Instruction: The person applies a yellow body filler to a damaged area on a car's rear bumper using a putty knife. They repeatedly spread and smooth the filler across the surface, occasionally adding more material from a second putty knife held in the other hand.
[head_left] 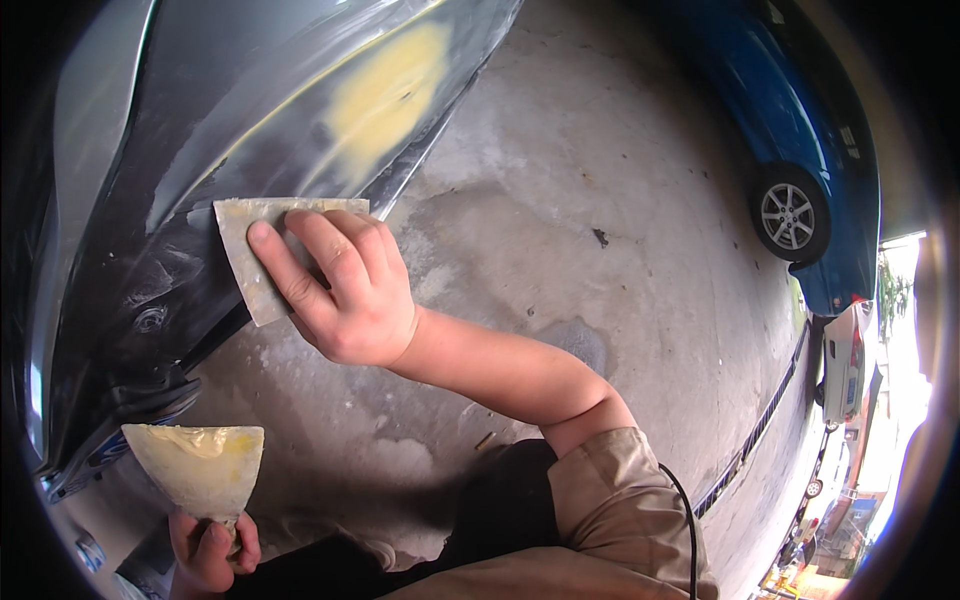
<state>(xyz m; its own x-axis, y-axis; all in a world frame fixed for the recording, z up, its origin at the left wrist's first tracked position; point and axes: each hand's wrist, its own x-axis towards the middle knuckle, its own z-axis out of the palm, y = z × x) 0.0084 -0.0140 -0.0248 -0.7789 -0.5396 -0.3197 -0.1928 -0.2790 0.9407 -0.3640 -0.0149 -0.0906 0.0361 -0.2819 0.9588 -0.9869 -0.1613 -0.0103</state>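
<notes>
My right hand is stretched forward, its fingers closed on a flat, pale, smeared filler spreader. The spreader's far edge lies at or just over the dark, scuffed car body panel; I cannot tell whether it touches. Beyond it, a yellow patch of filler covers part of the panel, fading into a sanded grey area. Low on the left, my left hand grips a putty knife by its handle, blade upward. A dab of creamy yellow filler sits along the blade's top edge.
Stained concrete floor spreads to the right of the panel. A blue car with a silver-spoked wheel stands at the far right, a white car behind it. A dark floor strip runs nearby. A black cable hangs by my right sleeve.
</notes>
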